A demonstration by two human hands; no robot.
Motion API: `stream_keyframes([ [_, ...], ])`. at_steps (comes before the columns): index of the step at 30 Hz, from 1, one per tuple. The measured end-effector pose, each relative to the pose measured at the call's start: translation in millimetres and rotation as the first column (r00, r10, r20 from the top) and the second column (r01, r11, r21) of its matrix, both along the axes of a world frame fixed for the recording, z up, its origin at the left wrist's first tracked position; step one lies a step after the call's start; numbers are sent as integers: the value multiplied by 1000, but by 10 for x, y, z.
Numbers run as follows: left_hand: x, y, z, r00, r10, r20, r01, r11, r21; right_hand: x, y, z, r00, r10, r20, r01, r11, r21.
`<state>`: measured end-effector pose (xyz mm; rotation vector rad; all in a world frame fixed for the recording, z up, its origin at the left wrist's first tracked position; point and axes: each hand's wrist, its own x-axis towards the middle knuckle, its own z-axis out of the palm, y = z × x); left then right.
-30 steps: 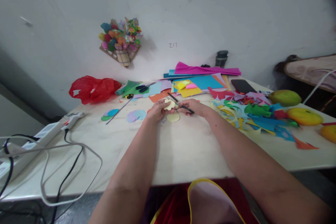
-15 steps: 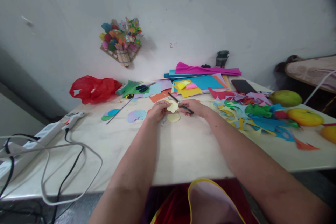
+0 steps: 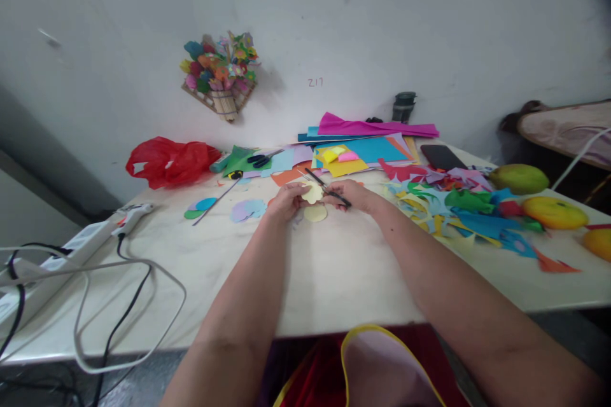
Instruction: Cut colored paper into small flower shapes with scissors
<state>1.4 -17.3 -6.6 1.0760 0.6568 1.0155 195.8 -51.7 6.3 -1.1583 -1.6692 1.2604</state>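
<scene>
Between the thumb and fingers of my left hand (image 3: pixel 287 200) is a pale yellow paper flower (image 3: pixel 314 193) with a scalloped edge. My right hand (image 3: pixel 352 193) is closed on a pair of scissors (image 3: pixel 329 189), whose blades point up and left beside the flower's upper right edge. Whether the blades touch the paper I cannot tell. Below the flower, a pale yellow paper circle (image 3: pixel 316 213) lies on the table (image 3: pixel 344 273). To the left of my left hand are lilac and light blue scalloped paper pieces (image 3: pixel 248 210).
Paper scraps (image 3: pixel 443 203) and several mangoes (image 3: pixel 554 212) lie on the right. Coloured sheets (image 3: pixel 382 149), a phone (image 3: pixel 443 157) and dark-handled scissors (image 3: pixel 260 160) are farther back. A red plastic bag (image 3: pixel 172 161) sits back left; a power strip (image 3: pixel 81 252) with loose cables lies front left.
The flower has turned or shifted very slightly in my left hand. Both hands stay in nearly the same place, and the scissors remain in my right hand.
</scene>
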Motion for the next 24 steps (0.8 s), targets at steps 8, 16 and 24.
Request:
stream_keyframes([
  [8, 4, 0, 1, 1000, 14, 7, -14, 1000, -7, -1, -9, 32, 1000, -3, 29, 3, 1000, -3],
  [16, -4, 7, -6, 1000, 30, 3, -30, 1000, 0, 31, 52, -33, 998, 10, 61, -11, 1000, 22],
  [24, -4, -8, 14, 999, 27, 22, -27, 1000, 1, 4, -2, 31, 998, -9, 54, 10, 1000, -2],
])
